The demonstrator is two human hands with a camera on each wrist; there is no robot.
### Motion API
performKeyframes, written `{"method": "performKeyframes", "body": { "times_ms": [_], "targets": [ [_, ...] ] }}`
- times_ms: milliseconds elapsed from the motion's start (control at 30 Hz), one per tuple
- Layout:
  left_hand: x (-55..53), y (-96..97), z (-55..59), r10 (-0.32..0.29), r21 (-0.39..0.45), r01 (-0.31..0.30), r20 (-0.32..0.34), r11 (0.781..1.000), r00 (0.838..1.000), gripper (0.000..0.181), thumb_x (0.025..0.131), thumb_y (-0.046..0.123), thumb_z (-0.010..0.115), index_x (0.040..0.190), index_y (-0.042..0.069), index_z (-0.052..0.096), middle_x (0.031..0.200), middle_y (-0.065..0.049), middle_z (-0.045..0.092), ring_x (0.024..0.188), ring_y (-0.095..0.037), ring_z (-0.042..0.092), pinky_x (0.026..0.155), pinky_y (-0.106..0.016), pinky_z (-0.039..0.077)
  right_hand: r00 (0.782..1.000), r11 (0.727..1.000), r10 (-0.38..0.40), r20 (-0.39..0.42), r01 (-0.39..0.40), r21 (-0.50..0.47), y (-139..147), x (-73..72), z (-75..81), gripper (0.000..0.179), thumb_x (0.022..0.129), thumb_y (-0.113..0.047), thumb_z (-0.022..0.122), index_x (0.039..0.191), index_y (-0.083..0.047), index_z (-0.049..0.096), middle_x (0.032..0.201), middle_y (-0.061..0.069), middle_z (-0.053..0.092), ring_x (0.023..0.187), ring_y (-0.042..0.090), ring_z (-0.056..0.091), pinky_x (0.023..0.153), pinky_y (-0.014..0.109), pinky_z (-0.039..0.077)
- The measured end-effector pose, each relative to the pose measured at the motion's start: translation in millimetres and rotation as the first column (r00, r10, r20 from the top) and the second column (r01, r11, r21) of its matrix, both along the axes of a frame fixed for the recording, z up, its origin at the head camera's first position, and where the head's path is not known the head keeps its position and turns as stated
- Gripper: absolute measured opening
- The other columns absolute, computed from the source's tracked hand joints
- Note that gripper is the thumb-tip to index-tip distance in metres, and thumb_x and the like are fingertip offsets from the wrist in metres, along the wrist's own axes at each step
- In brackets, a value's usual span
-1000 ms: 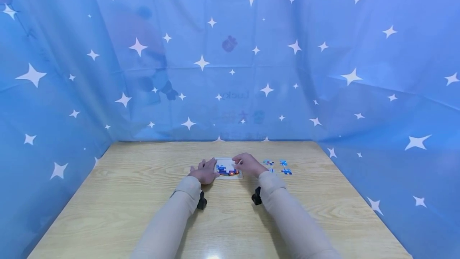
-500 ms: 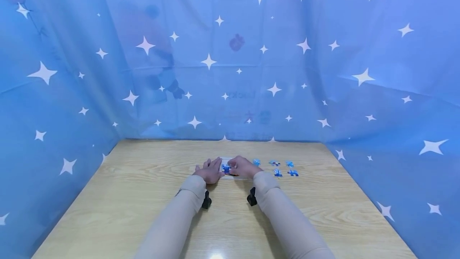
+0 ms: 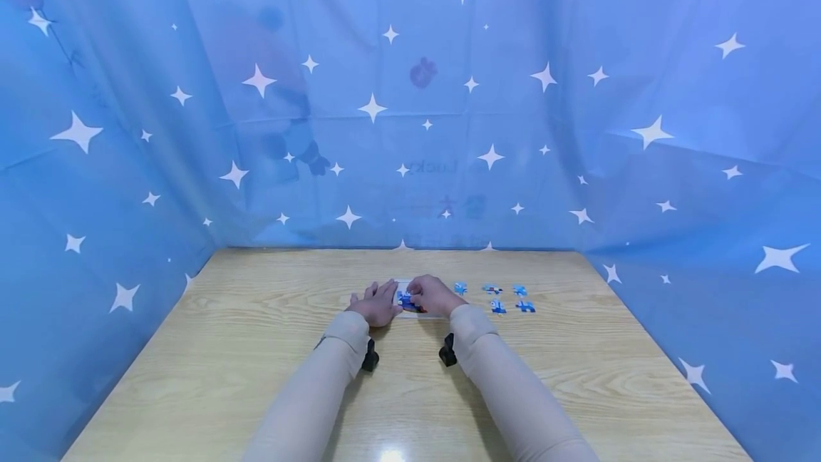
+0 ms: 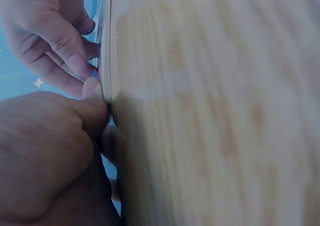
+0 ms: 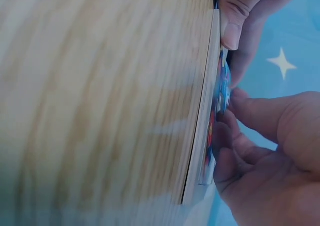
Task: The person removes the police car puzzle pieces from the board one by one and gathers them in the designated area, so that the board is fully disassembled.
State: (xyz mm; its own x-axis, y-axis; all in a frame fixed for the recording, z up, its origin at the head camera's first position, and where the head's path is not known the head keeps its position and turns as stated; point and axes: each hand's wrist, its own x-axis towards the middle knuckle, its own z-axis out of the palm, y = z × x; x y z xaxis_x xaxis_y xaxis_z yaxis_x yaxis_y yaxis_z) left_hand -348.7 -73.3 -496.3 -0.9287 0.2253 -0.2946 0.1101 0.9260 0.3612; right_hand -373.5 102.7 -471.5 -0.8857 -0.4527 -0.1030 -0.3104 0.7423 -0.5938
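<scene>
A small jigsaw board (image 3: pixel 420 316) with a pale rim lies towards the far side of the table, partly covered by my right hand. Beside its left edge rests my left hand (image 3: pixel 377 305), fingers spread and its thumb touching the rim. My right hand (image 3: pixel 432 296) is over the board. In the right wrist view its thumb and fingertips pinch a blue puzzle piece (image 5: pixel 225 87) at the board's surface. That view also has the board's edge (image 5: pixel 204 116) side-on. Whether the piece sits fully flat, I cannot tell.
Several loose puzzle pieces, among them a blue piece (image 3: pixel 525 306) and a light-blue piece (image 3: pixel 460 288), lie right of the board on the wooden table (image 3: pixel 256 376). A blue star-patterned curtain (image 3: pixel 410 91) hangs around the back and sides.
My right hand has moved left and further over the board, covering more of its picture. My left hand stays at the board's left edge. The head view has shifted slightly.
</scene>
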Motion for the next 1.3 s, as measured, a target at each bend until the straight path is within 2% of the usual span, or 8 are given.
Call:
{"method": "performKeyframes", "body": {
  "times_ms": [367,1067,1300],
  "targets": [
    [-9.0,-1.5,-9.7,-0.004,-0.001,0.004,-0.015,1.000,1.000,0.066,0.109,0.048,0.036,0.165,0.027,0.010,0.171,0.009,0.003,0.157,-0.028,-0.002,0.118,-0.068,0.001,0.998,1.000,0.009,-0.070,-0.009,0.000,-2.5,-4.6,-5.7,0.022,0.095,0.001,0.068,0.117,0.003,0.070,0.107,0.012,0.071,0.104,0.026,0.066,0.094,0.043,0.053],
    [-15.5,-3.1,-18.2,-0.018,-0.014,0.017,-0.012,1.000,1.000,0.066,0.108,0.049,0.036,0.165,0.028,0.009,0.171,0.010,0.002,0.157,-0.028,0.000,0.117,-0.070,0.002,0.999,0.999,-0.025,-0.031,0.024,-0.030,-4.2,-1.2,-3.9,0.020,0.097,-0.002,0.067,0.116,0.001,0.070,0.106,0.010,0.070,0.103,0.024,0.066,0.093,0.042,0.054],
    [-13.9,-3.5,-17.6,-0.020,-0.016,0.020,-0.028,1.000,0.999,0.066,0.108,0.049,0.038,0.165,0.028,0.011,0.171,0.009,0.004,0.156,-0.029,0.002,0.116,-0.071,0.004,0.999,0.999,-0.033,-0.031,0.031,-0.036,-5.0,0.6,-2.2,0.021,0.097,-0.002,0.067,0.118,0.002,0.069,0.108,0.011,0.069,0.104,0.025,0.066,0.092,0.042,0.054]
  ]
}}
